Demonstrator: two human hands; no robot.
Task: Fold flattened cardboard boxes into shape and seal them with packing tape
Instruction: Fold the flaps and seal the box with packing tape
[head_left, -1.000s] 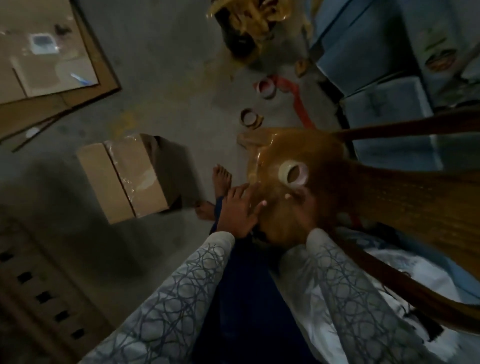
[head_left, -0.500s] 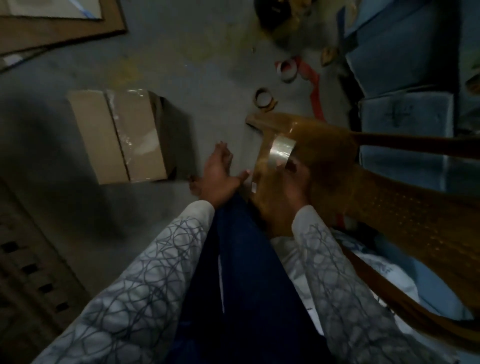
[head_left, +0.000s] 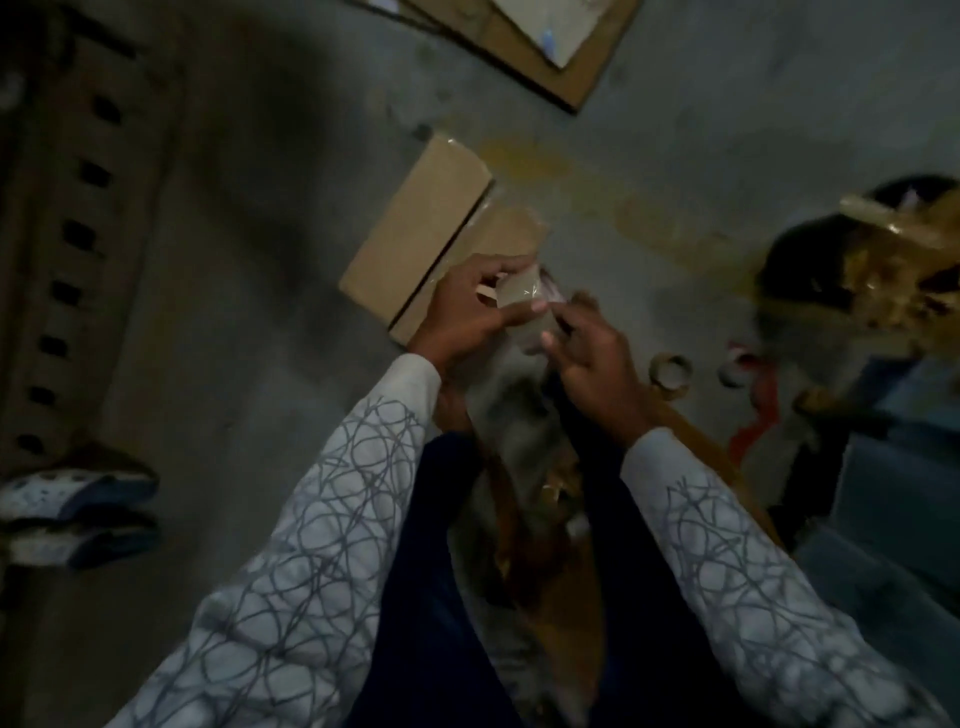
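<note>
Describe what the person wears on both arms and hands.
The left sleeve and right sleeve are long, pale grey, printed with darker overlapping curved lines, and end at the wrists. The left hand and right hand are bare: no gloves.

Most of the open floor (head_left: 249, 364) is left of the taped cardboard box (head_left: 415, 234), running out to the slotted panel (head_left: 78, 234) and the sandals (head_left: 78, 493). There's also a bare strip past the box, before the flat cardboard sheets (head_left: 519, 52). The right side is tight, with an empty tape core (head_left: 670, 371), a red strip (head_left: 753, 415), a dark bin (head_left: 810, 291) of crumpled tape and blue boxes (head_left: 904, 415). The left hand (head_left: 467, 312), gripping a tape roll (head_left: 519, 293), and the right hand (head_left: 597, 364) hang over the box's near corner.
</note>
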